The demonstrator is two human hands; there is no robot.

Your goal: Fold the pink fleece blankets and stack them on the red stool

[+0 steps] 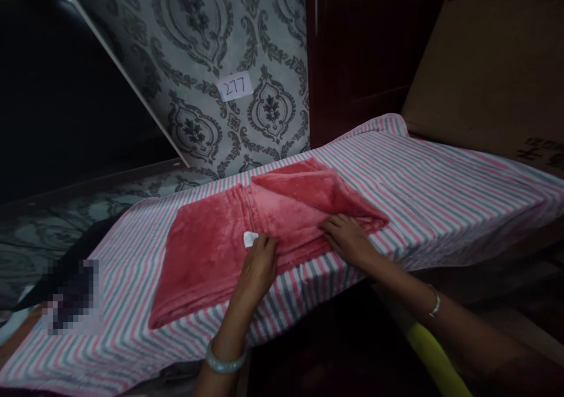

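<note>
A coral-red plush blanket (200, 256) lies folded on a striped cloth, its right part doubled over with one corner flap (304, 185) turned back at an angle. A small white label (250, 239) shows near its middle. Beside that label, my left hand (259, 265) has its fingers curled down on the front layers of the blanket; the fingertips are partly hidden. Farther right, my right hand (348, 238) is closed on the blanket's front edge, just below the turned-back flap.
The pink, grey and white striped cloth (396, 180) covers the table. A large cardboard box (493, 74) stands at the back right. Behind are patterned wallpaper with a paper marked 277 (235, 86) and a dark screen (74, 91). A partly blurred person (73, 300) is at the left edge.
</note>
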